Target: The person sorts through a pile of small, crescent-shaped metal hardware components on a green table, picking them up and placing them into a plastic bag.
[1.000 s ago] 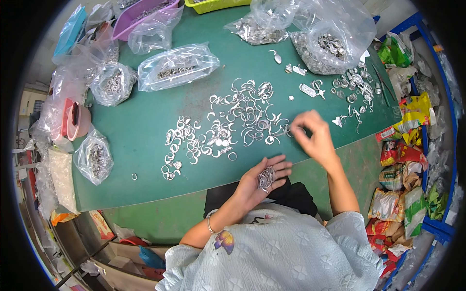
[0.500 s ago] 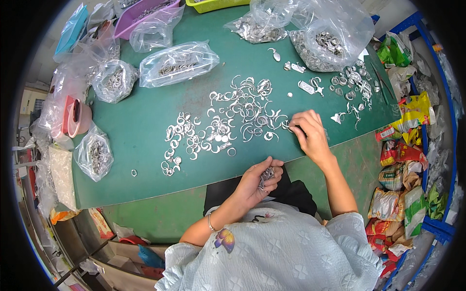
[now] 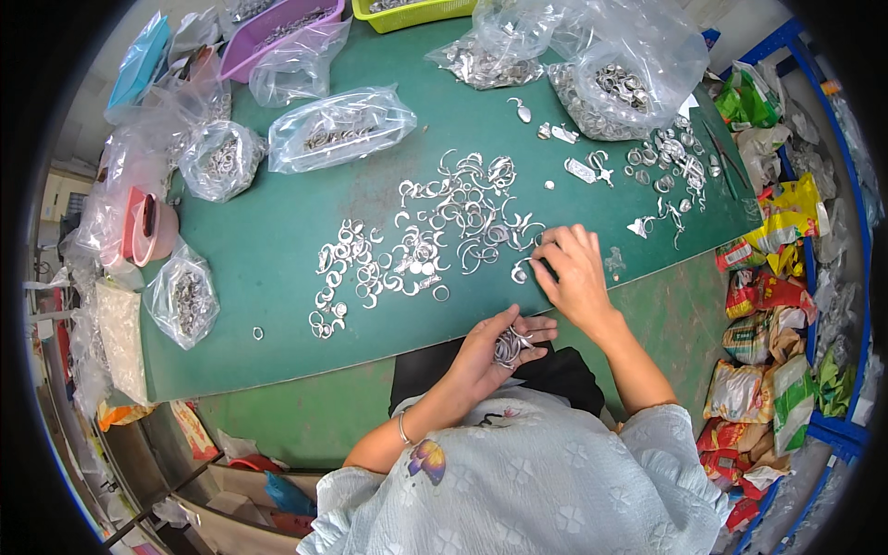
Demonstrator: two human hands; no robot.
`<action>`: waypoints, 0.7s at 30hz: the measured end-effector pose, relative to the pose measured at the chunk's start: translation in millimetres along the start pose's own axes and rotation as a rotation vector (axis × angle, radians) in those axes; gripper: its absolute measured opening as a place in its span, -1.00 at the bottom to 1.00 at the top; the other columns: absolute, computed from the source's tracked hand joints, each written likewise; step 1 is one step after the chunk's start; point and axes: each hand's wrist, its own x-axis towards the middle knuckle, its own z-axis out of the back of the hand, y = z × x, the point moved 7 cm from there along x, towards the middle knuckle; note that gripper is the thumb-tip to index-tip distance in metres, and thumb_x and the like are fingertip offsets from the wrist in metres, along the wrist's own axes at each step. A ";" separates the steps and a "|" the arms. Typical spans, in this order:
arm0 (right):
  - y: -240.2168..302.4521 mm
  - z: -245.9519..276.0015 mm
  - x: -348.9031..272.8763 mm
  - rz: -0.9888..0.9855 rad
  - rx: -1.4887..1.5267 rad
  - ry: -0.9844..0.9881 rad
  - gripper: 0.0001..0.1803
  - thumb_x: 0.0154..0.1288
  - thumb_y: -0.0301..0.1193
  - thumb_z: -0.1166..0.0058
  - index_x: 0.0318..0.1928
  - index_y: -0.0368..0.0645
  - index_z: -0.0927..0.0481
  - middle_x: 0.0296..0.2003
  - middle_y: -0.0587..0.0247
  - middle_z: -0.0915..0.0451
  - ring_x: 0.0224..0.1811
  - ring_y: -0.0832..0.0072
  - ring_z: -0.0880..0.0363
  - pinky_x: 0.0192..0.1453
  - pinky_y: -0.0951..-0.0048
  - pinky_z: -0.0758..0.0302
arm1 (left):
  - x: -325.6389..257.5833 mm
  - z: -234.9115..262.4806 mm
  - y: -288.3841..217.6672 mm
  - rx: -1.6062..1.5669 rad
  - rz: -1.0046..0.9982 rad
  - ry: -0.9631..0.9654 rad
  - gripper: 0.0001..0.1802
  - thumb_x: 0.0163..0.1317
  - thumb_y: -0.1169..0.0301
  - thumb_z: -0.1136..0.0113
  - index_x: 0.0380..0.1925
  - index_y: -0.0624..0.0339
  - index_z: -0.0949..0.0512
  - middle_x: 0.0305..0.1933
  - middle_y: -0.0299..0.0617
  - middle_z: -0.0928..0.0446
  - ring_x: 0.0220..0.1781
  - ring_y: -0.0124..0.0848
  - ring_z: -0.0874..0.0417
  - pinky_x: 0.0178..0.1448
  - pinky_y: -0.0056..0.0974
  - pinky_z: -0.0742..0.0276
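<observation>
Close to the table's front edge, my left hand (image 3: 478, 359) is palm up, its fingers curled round a small heap of silver rings (image 3: 509, 348). My right hand (image 3: 575, 279) is just above the tabletop at the right side of a loose pile. Its thumb and fingertips are pinched at a single silver ring (image 3: 520, 271), partly covered by the fingers. The pile of silver rings and crescent-shaped pieces (image 3: 467, 208) spreads leftward over the green table (image 3: 250, 277). One ring (image 3: 258, 333) lies alone at the left.
Clear bags of metal pieces (image 3: 342, 129) stand along the far and left sides. A purple basket (image 3: 242, 57) and a yellow-green basket (image 3: 412, 14) are at the back. More silver pieces (image 3: 680, 157) and tweezers (image 3: 726, 157) lie at right. Colourful packages (image 3: 740, 384) fill a blue rack.
My right hand has moved left and nearer to me, and the ring at its fingertips has shifted slightly. My left hand has opened a little, showing more of the rings.
</observation>
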 end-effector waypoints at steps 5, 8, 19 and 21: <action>-47.6 46.5 -7.3 -0.134 -0.058 -0.120 -0.90 -0.05 -0.53 -0.16 -0.49 -0.17 -0.49 -0.41 0.25 -0.48 -0.29 0.29 -0.39 -0.18 0.32 -0.25 | 4.0 4.8 2.4 -0.103 0.051 0.222 -0.71 0.33 0.25 0.06 -0.46 0.21 -0.46 -0.63 -0.33 -0.24 -0.58 -0.57 -0.25 -0.58 -0.51 -0.18; -123.1 87.5 -30.5 -0.382 -0.145 -0.362 -0.94 -0.01 -0.51 -0.13 -0.48 -0.21 -0.53 -0.45 0.15 -0.52 -0.34 0.19 -0.42 -0.23 0.24 -0.34 | 2.5 3.4 4.8 -0.122 0.067 0.212 -0.70 0.34 0.25 0.09 -0.46 0.21 -0.46 -0.69 -0.41 -0.07 -0.65 -0.62 -0.08 -0.67 -0.54 0.01; -170.6 120.2 -61.2 -0.539 -0.375 -0.450 -0.90 0.09 -0.47 -0.11 -0.37 -0.23 -0.55 -0.37 0.11 -0.52 -0.27 0.18 -0.42 -0.14 0.24 -0.35 | 2.6 1.4 7.7 -0.007 0.045 0.078 -0.74 0.35 0.26 0.09 -0.27 0.25 -0.44 -0.67 -0.42 -0.08 -0.65 -0.63 -0.07 -0.66 -0.52 -0.02; -125.7 102.2 -41.4 -0.373 -0.167 -0.431 -0.85 0.04 -0.50 -0.14 -0.33 -0.25 -0.56 -0.32 0.11 -0.53 -0.20 0.20 -0.43 -0.09 0.30 -0.36 | 3.6 0.6 9.8 -0.010 0.070 0.153 -0.74 0.34 0.26 0.07 -0.27 0.25 -0.44 -0.66 -0.43 -0.08 -0.64 -0.63 -0.08 -0.64 -0.52 -0.03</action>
